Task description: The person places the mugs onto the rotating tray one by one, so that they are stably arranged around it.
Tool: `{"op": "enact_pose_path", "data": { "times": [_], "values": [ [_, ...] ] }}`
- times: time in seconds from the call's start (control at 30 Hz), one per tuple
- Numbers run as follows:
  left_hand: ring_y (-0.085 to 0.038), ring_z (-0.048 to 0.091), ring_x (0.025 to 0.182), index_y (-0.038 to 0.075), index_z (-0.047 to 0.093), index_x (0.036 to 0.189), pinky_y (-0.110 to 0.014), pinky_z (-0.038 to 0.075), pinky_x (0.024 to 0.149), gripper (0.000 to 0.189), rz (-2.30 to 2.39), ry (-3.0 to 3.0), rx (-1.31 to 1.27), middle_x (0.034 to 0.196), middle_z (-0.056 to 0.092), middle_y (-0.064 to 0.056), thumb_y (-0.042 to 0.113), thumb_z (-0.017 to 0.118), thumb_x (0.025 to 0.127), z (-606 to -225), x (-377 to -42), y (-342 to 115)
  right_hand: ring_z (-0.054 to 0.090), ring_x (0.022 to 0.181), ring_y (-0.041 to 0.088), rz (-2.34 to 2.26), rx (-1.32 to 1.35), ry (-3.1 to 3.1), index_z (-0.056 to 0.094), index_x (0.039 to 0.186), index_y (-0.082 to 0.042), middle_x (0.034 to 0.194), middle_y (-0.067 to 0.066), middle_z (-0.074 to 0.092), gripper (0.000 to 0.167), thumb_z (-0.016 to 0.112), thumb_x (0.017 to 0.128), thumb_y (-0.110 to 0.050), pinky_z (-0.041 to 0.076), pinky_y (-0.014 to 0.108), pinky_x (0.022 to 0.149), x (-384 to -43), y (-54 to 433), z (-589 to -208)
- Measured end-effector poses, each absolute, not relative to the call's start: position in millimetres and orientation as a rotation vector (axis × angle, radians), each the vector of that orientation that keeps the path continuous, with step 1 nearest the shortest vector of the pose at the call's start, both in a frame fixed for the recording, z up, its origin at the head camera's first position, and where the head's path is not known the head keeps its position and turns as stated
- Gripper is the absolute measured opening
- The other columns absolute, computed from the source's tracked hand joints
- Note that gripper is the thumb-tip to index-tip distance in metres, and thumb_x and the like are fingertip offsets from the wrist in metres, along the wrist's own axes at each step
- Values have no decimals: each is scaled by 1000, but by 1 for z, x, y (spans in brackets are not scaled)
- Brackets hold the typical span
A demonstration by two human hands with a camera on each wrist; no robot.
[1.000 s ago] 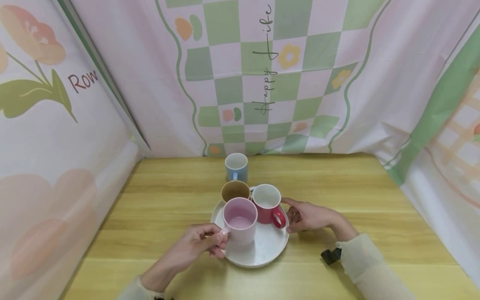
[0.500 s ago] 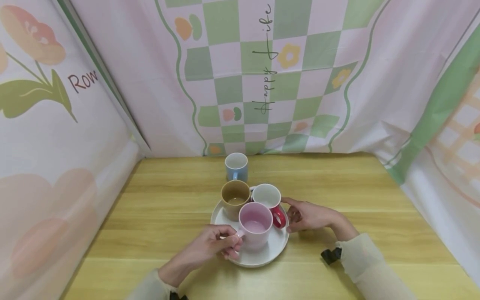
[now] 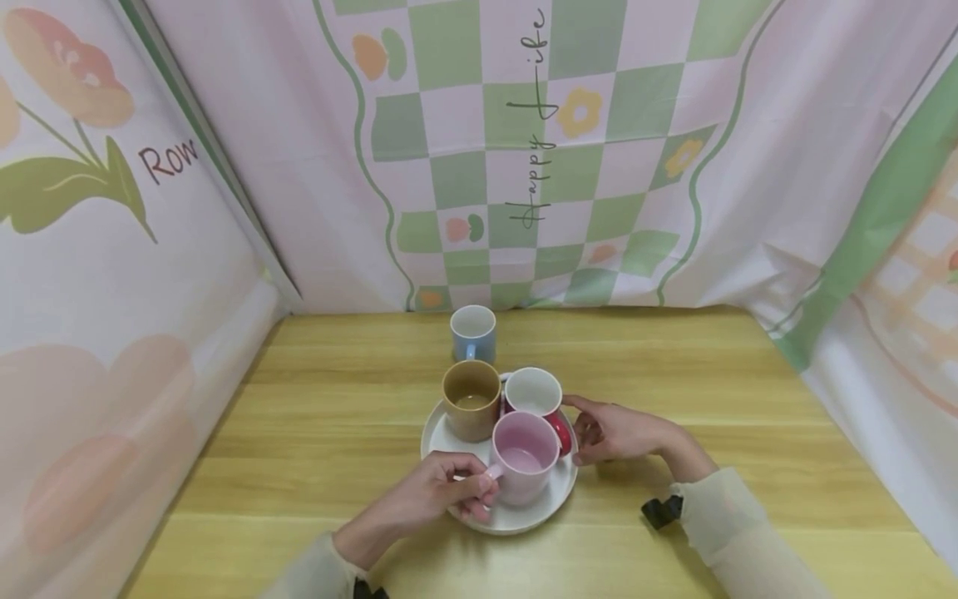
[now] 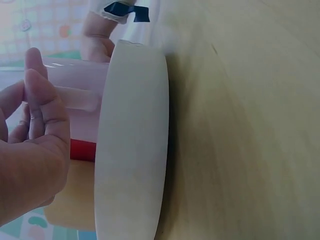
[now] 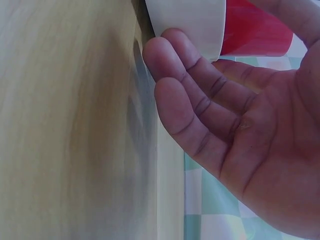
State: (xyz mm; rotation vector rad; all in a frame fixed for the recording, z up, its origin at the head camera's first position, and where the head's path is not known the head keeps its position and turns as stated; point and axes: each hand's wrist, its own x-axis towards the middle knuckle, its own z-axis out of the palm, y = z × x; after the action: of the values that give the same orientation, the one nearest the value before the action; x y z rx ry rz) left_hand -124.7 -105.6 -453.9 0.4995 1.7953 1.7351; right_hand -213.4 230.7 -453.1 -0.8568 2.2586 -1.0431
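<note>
My left hand (image 3: 452, 489) pinches the handle of a pink mug (image 3: 525, 466) between thumb and fingers. That mug is upright at the front right of a round white plate (image 3: 479, 519); whether its base touches the plate is hidden. Just behind it stands a red mug (image 3: 563, 434) with a white inside, partly covered by the pink one. A tan mug (image 3: 470, 408) stands at the plate's back left. At the plate's right edge rests my right hand (image 3: 621, 430), fingers loosely bent against the rim (image 5: 192, 22) and holding no mug.
A light blue mug (image 3: 473, 343) stands on the wooden table (image 3: 337, 399) behind the plate, close to the tan mug. Patterned cloth (image 3: 509, 166) hangs along the back and both sides. A dark strap piece (image 3: 660, 512) sits at the right cuff.
My left hand has carried the pink mug rightward and slightly toward me over the plate, uncovering the tan mug and covering more of the red one. The right hand stays in place.
</note>
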Motion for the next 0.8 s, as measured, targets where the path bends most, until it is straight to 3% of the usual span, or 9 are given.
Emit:
{"op": "enact_pose_path", "data": {
  "times": [0.4, 0.8],
  "values": [
    [-6, 70, 72, -6, 66, 106, -17, 57, 61, 28, 1717, 1795, 508, 106, 65, -37, 20, 63, 98, -458, -125, -96, 66, 83, 13, -1033, -875, 2276, 27, 153, 0, 97, 8, 66, 91, 81, 83, -22, 59, 25, 71, -213, 231, -454],
    [-7, 70, 73, -9, 66, 107, -23, 61, 68, 32, 1718, 1792, 532, 98, 71, -23, 21, 63, 98, -463, -124, -90, 67, 83, 12, -1040, -914, 2274, 27, 153, 0, 96, 8, 67, 89, 80, 83, -20, 59, 25, 73, -212, 231, -455]
  ]
}}
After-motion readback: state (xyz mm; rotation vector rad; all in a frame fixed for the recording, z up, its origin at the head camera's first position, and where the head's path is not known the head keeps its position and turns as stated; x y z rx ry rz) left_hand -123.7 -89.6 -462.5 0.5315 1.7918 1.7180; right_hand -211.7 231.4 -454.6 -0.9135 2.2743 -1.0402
